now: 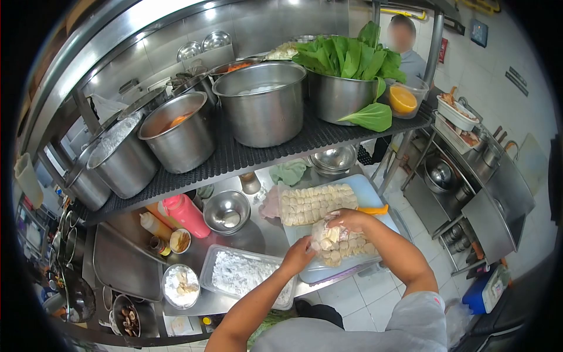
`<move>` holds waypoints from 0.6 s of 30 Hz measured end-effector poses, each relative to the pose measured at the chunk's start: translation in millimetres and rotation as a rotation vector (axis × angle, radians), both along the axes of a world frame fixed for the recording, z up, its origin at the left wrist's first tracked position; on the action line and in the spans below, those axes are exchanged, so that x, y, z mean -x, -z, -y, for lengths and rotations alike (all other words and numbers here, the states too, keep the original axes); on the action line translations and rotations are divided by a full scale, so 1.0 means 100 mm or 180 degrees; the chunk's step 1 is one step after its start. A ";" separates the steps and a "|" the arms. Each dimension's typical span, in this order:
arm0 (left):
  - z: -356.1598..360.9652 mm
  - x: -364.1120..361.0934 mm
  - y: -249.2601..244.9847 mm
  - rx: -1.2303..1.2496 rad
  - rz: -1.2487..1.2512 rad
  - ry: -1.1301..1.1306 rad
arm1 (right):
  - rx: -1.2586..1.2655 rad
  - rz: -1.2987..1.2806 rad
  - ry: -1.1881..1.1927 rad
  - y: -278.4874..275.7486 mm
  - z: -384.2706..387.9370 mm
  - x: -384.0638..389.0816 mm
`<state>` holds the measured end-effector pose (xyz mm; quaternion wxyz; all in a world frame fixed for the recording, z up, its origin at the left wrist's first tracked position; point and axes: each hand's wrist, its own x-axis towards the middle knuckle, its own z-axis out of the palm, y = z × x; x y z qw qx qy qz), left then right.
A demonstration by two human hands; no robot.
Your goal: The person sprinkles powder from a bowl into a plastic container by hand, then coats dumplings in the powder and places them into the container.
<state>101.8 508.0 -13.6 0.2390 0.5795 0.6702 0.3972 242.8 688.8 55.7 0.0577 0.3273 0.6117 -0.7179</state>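
Note:
A clear plastic bag [324, 237] with pale, cream-coloured pieces in it hangs between both hands, over the cutting board. My left hand [299, 253] is closed on the bag's left edge. At the bag's upper right, my right hand [346, 221] curls its fingers around the plastic; their tips are partly hidden. Rows of pale round dough-like pieces [316, 202] lie close together on the light blue cutting board [384, 222], some of them below the bag. Just beyond my right hand, an orange-yellow handle [373, 210] rests on the board.
To the left stand a tray of white powder [240, 271], a bowl of white powder [181, 286], metal bowls [227, 211] and a pink bottle [185, 215]. A shelf [258, 154] with large pots [260, 105] and leafy greens [352, 58] overhangs the table. One person [404, 47] stands beyond it.

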 end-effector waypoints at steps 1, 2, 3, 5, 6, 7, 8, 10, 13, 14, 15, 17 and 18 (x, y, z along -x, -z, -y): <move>0.00 0.00 0.01 0.0003 0.0004 0.0000 | 0.0004 -0.0043 0.0067 0.01 0.01 -0.03; -0.02 0.00 0.02 0.0053 0.0059 0.0011 | 0.0007 -0.0087 0.0136 0.01 0.01 -0.05; -0.03 0.00 0.04 0.0102 0.0115 0.0025 | 0.0008 -0.0082 0.0141 0.00 0.01 -0.07; -0.05 0.01 0.07 0.0082 0.0144 0.0097 | 0.0031 0.0017 0.0151 -0.04 0.03 -0.11; -0.06 0.02 0.06 0.0062 0.0168 0.0165 | 0.0034 0.0017 0.0162 -0.06 0.04 -0.13; -0.06 0.03 0.06 0.0067 0.0169 0.0176 | -0.0074 0.0084 0.0166 -0.07 0.06 -0.14; -0.06 0.04 0.05 0.0182 0.0029 0.0246 | -0.0183 0.0154 0.0168 -0.07 0.07 -0.16; -0.07 0.05 0.08 0.0295 -0.0105 0.0319 | -0.0146 0.0139 0.0165 -0.05 0.05 -0.18; -0.06 0.07 0.14 -0.0186 -0.0357 0.0219 | -0.0124 0.0132 0.0173 0.01 0.03 -0.20; -0.07 0.10 0.13 -0.0122 -0.0372 0.0163 | -0.0138 0.0140 0.0186 0.02 0.02 -0.20; -0.05 0.12 0.11 -0.0054 -0.0386 0.0107 | -0.0132 0.0145 0.0185 0.02 0.02 -0.20; -0.07 0.21 0.21 -0.0029 -0.0220 -0.0069 | -0.0074 0.0104 0.0143 0.03 0.03 -0.21; -0.06 0.24 0.21 -0.0012 -0.0060 -0.0245 | -0.0067 0.0114 0.0139 0.07 0.03 -0.22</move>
